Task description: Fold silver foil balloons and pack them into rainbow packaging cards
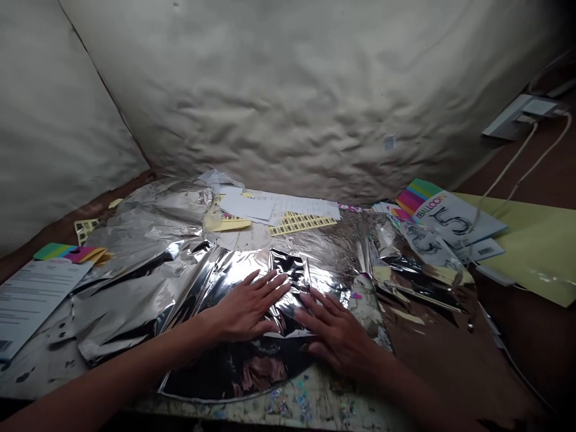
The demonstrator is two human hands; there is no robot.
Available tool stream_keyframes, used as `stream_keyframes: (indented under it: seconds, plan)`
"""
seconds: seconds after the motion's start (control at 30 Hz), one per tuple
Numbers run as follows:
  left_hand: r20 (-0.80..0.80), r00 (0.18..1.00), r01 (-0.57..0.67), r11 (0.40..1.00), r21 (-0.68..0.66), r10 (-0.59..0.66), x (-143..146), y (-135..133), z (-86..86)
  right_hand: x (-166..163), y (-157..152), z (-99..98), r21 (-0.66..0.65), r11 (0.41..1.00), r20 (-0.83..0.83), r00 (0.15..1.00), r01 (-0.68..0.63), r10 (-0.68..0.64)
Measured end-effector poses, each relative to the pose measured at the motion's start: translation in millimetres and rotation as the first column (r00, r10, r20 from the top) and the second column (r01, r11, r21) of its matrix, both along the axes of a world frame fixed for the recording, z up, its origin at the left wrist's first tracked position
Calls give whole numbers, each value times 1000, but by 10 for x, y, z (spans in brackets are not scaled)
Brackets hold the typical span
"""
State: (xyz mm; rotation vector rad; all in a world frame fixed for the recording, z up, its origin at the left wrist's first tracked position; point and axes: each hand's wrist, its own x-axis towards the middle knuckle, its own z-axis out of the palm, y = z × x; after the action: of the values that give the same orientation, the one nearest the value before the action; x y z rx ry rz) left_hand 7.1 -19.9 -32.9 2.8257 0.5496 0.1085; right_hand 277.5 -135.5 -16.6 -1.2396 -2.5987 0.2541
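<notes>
Fingers (270,282) spread open (gripping nothing), left hand (246,307) and right hand (336,333) pressed flat on crumpled silver foil balloon (148,258).

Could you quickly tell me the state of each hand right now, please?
Left hand: open, lying flat on the foil, gripping nothing.
Right hand: open, flat on the same foil, gripping nothing.
</notes>
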Motion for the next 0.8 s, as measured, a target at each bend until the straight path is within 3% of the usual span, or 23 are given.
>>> stream_keyframes:
  seconds: [0.1,0.2,0.37,0.53,0.63,0.73,0.8]
  plan:
    - [-49,999,-19,1000,-3,18,13,-4,6,-45,57,-41,-117,993,98,995,-10,21]
    - [-68,998,-14,1000,-13,13,9,-11,14,-84,62,-64,-144,990,116,993,9,7]
    - [-63,995,66,993,-95,-73,-41,-23,135,-66,26,48,-100,995,89,996,19,-10]
    - [-37,994,93,986,-135,-99,-86,9,177,-5,113,164,-213,969,38,991,-121,132]
    - [-33,995,90,986,-140,-95,-87,33,147,-14,170,168,-249,962,18,992,-114,122]
    - [29,999,50,985,-167,-46,-55,15,206,-24,234,227,-297,950,-106,992,-99,70]
    - [117,991,-35,971,-235,64,-23,-17,301,-9,304,314,-351,931,-287,958,-98,-7]
